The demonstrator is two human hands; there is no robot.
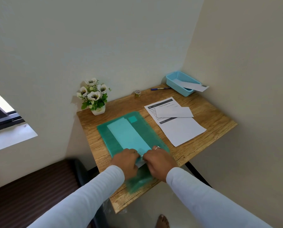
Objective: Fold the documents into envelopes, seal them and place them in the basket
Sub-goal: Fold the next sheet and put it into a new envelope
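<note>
A translucent green folder [114, 139] lies on the wooden table [208, 116]. A long pale envelope [129, 135] shows through it, tinted turquoise. At the envelope's near end, a white corner sticks out between my left hand [126, 159] and my right hand [158, 161], and both pinch it there. A printed document [181, 129] lies to the right with a white envelope [174, 112] on top of it. The blue basket [175, 82] stands at the far right corner and holds an envelope [193, 86] that pokes over its rim.
A pot of white flowers [94, 96] stands at the far left corner. A small roll of tape [137, 93] and a blue pen [160, 88] lie near the back edge. Walls close in behind and to the right. A dark seat [30, 191] is at lower left.
</note>
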